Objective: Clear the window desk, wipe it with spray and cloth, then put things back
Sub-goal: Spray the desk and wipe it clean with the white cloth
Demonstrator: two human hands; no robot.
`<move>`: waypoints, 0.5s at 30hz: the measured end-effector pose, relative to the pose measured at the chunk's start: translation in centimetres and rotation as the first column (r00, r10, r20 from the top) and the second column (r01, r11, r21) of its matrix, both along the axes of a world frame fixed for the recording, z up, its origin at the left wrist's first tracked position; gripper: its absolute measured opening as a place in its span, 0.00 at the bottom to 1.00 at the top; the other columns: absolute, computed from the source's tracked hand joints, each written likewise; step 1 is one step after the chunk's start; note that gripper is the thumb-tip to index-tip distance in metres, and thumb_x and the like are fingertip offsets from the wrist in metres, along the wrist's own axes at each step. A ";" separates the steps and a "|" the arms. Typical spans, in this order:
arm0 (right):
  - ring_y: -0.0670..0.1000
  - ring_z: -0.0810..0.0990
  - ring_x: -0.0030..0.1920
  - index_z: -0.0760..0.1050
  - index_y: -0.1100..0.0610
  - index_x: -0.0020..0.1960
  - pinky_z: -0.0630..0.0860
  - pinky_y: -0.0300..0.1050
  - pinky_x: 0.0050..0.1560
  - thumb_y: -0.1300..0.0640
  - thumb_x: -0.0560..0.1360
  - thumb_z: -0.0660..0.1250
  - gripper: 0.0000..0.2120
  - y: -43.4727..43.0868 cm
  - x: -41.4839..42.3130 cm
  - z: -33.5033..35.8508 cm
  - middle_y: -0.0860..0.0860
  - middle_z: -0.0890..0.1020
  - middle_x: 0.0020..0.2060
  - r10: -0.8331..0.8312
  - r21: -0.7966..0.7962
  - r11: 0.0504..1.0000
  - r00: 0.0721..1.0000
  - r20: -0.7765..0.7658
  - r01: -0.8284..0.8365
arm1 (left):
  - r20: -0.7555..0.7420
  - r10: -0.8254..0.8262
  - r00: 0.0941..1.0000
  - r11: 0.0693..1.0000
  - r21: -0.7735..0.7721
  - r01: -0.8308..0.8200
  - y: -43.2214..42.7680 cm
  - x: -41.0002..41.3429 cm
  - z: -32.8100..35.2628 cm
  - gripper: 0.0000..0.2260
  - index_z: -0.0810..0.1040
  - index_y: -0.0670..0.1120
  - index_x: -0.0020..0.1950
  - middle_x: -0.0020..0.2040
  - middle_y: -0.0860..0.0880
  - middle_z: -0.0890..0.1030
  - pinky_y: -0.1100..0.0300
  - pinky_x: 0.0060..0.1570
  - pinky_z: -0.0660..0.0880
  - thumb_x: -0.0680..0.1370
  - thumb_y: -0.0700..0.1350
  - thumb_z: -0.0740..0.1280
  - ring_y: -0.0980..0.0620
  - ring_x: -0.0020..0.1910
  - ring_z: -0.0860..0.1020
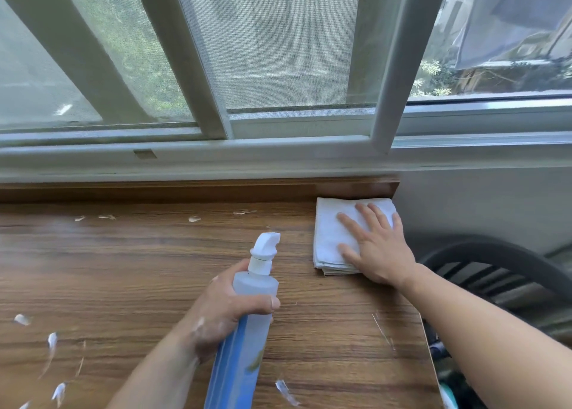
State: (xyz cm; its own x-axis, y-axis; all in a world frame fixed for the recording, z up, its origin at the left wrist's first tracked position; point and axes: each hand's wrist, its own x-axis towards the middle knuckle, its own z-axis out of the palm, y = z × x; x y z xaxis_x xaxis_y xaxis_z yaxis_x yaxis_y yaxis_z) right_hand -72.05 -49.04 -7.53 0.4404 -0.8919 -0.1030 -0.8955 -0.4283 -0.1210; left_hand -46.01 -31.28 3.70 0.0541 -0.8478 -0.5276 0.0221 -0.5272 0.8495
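The wooden window desk (pixel 123 269) fills the lower view under the window. My left hand (pixel 226 309) grips a translucent spray bottle (pixel 247 325) with a white nozzle and blue label, held over the middle of the desk with the nozzle pointing away from me. A folded white cloth (pixel 331 232) lies at the desk's far right corner. My right hand (pixel 374 247) lies flat on the cloth, fingers spread. White foam streaks (pixel 52 340) dot the left side of the desk, and more foam blobs (pixel 195 219) lie along the back.
The window frame and sill (pixel 216 158) run along the desk's back edge. The desk's right edge (pixel 428 346) drops off to a dark slatted chair (pixel 495 272) beside a grey wall. Small colourful items (pixel 448 399) sit below the edge.
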 end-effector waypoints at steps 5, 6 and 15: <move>0.57 0.44 0.80 0.50 0.34 0.79 0.39 0.71 0.75 0.27 0.73 0.48 0.35 -0.7 0.3 0.3 0.48 0.51 0.81 0.046 0.000 0.999 0.998 0.029 -0.046 | 0.026 -0.022 0.999 1.000 0.003 0.022 0.2 0.4 0.2 0.23 0.82 0.50 0.55 0.40 0.44 0.81 0.45 0.46 0.78 0.60 0.45 0.80 0.41 0.41 0.81; 0.57 0.43 0.81 0.48 0.32 0.79 0.38 0.71 0.75 0.24 0.73 0.49 0.37 -0.8 0.4 0.3 0.46 0.49 0.81 0.062 0.011 0.998 0.998 0.021 -0.062 | 0.010 -0.031 0.999 1.000 0.006 0.031 0.2 0.6 0.2 0.24 0.82 0.51 0.56 0.40 0.45 0.81 0.43 0.48 0.79 0.61 0.46 0.80 0.41 0.41 0.80; 0.59 0.47 0.79 0.48 0.32 0.78 0.41 0.74 0.72 0.22 0.72 0.45 0.37 0.1 4.0 0.3 0.46 0.52 0.81 -0.028 0.007 1.000 0.999 -0.030 0.029 | -0.051 0.019 0.999 1.000 -0.022 -0.020 2.1 2.9 -0.2 0.27 0.83 0.55 0.56 0.40 0.43 0.80 0.38 0.46 0.82 0.57 0.48 0.81 0.36 0.39 0.82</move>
State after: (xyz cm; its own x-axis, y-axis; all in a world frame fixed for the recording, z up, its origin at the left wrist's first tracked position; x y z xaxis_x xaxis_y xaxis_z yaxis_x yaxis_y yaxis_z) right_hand -68.09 -48.98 -7.24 0.4116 -0.9032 -0.1222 -0.9106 -0.4017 -0.0975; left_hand -43.09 -29.19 3.54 0.0448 -0.8583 -0.5112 0.0756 -0.5073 0.8584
